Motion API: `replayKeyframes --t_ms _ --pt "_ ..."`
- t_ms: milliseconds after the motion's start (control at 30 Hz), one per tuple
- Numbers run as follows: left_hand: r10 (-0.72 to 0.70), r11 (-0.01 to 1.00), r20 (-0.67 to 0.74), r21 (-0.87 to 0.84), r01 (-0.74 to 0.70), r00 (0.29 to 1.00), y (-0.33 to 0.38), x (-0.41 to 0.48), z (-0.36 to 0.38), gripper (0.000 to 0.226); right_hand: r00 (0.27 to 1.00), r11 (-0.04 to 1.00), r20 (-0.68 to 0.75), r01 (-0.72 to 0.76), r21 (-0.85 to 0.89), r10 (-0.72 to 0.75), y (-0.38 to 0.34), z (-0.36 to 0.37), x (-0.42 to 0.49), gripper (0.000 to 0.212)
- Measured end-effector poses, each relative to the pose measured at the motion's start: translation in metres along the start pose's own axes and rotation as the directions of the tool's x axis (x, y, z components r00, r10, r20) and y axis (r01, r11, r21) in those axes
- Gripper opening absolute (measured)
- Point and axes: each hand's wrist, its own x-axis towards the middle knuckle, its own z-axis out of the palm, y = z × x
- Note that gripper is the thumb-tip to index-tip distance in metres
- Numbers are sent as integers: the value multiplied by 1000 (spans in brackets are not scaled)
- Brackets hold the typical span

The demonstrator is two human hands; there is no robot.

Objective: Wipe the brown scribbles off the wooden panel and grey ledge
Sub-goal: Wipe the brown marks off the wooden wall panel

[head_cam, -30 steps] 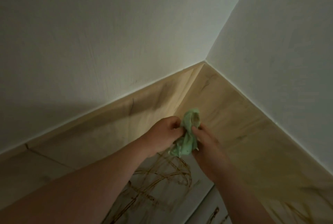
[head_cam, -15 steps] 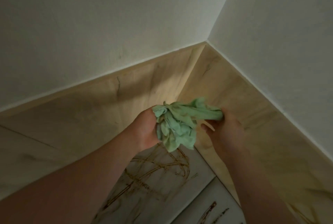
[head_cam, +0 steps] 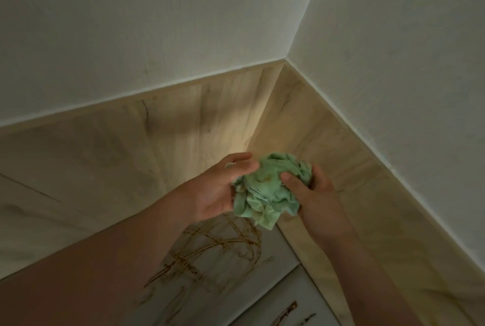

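We hold a pale green cloth (head_cam: 265, 189), crumpled into a wad with faint brown stains, in front of the corner of the wooden panel (head_cam: 131, 147) and above the grey ledge (head_cam: 265, 276). The wad has no clear long axis; one loose corner hangs down toward the ledge. Our left grip (head_cam: 223, 189) curls round its left side, and our right grip (head_cam: 315, 199) pinches its right side, thumb on top. Brown scribbles (head_cam: 217, 249) loop across the ledge, mostly slanting lower left to upper right.

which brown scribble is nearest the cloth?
The big looping tangle, just below the green cloth; the short streaks lie lower right, farther off.
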Motion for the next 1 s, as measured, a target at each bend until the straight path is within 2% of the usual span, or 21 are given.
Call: replayKeyframes --t_ms 33,167,267,333,433,500,567,633,700,733,767,800,867,933,1000 --pt "11 1000 -49 2 -11 999 -3 3 -1 59 1000 1000 -4 6 0 -6 0 -4 0 25" --pt "37 999 -146 37 -32 989 -15 12 4 32 1000 999 -2 23 45 -23 0 -16 -3 27" --pt "51 994 -241 -79 -71 969 -25 19 9 39 1000 998 -18 20 56 -19 -5 -18 -5 22" --pt "52 976 -262 -193 -105 964 -29 18 14 54 1000 999 -28 -3 36 4 -7 -19 -3 23" --pt "25 957 -107 -284 -55 994 -34 9 20 83 999 999 -17 -39 33 39 -10 -17 0 23" --pt "4 972 6 -235 -3 1000 -40 9 22 84 997 997 25 -74 28 74 -12 -13 1 21" --pt "12 977 43 -212 -2 999 -47 12 24 65 990 992 74 -117 -51 121 -14 -9 4 18" --pt "27 963 -4 -269 -27 1000 -53 16 20 56 985 962 97 -116 -249 144 -16 -8 7 12" --pt "53 942 -36 -330 -62 998 -58 21 13 46 988 878 115 -38 -477 105 -25 -10 11 7" --pt "66 935 -53 -347 -81 996 -58 23 11 42 992 799 121 50 -599 29 -33 -13 14 7" --pt "79 929 -72 -356 -99 994 -55 25 9 39 986 678 139 165 -717 -93 -45 -16 19 7" --pt "94 926 -106 -357 -126 990 -51 28 7 36 953 507 186 285 -813 -239 -61 -20 26 8" --pt "130 919 -191 -346 -191 973 -41 36 6 31 797 64 374 455 -888 -474 -96 -30 43 15" --pt "176 898 -254 -354 -261 951 -27 45 10 28 644 -332 562 454 -827 -519 -132 -39 68 25" --pt "240 873 -288 -354 -336 927 -13 60 18 28 606 -589 664 365 -721 -438 -153 -44 93 38"
